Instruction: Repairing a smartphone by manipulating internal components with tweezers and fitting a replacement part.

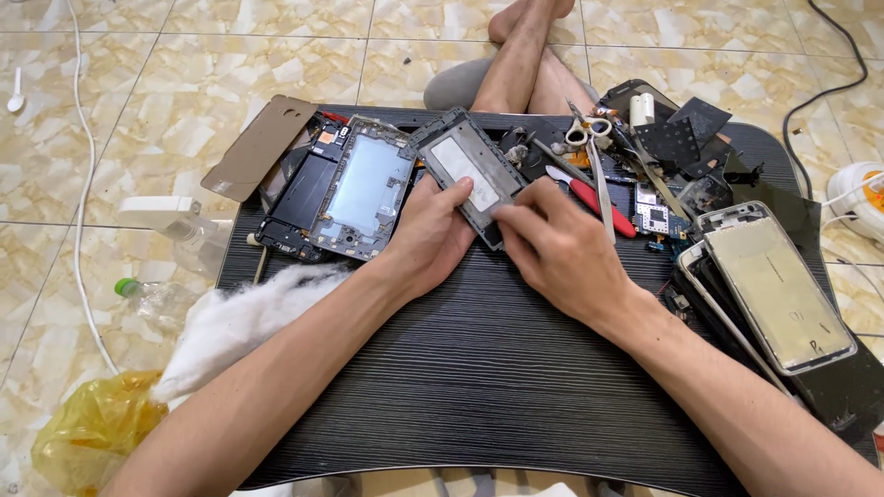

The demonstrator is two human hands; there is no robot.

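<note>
While both hands grip it, the phone frame (468, 175) lies tilted at the far middle of the black table (479, 368): left hand (431, 235) clasps its near-left edge, right hand (557, 248) pinches its near end; scissors (589, 138) lie far right.

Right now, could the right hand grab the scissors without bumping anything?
Probably yes. The right hand rests on the grey phone frame, and the scissors lie just beyond its fingers on the black table. Only a red-handled tool lies between, flat and low, so the hand could likely pass over it.
</note>
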